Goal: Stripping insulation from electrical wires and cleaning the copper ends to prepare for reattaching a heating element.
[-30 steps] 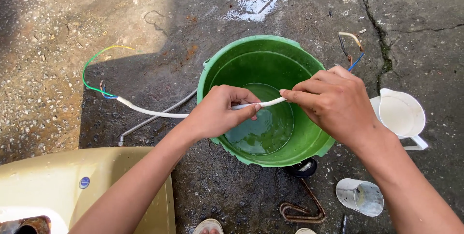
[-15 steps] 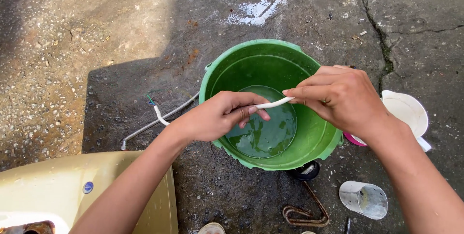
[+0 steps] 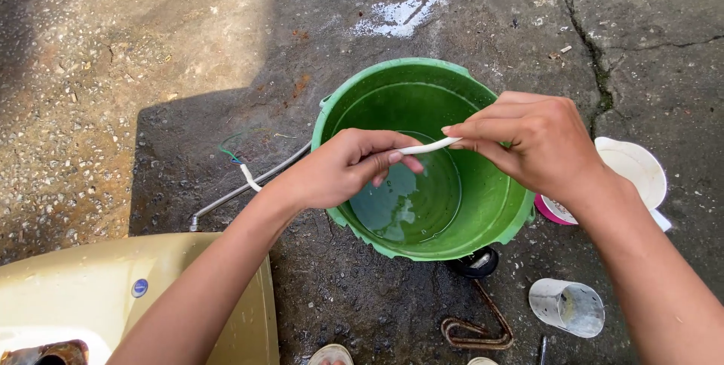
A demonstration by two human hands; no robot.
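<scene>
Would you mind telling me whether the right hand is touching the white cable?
Touching. The head view shows the right hand pinching the white cable above the green bucket; the left hand grips it too.

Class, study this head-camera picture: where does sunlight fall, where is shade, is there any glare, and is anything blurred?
Head view: sun brightens the gravelly ground at left; a hard-edged shadow covers the wet dark concrete around the green bucket. Water in the bucket gives a soft sheen, no harsh glare. The left hand, right hand and white cable are sharp; only the frame's corners look slightly stretched.
</scene>
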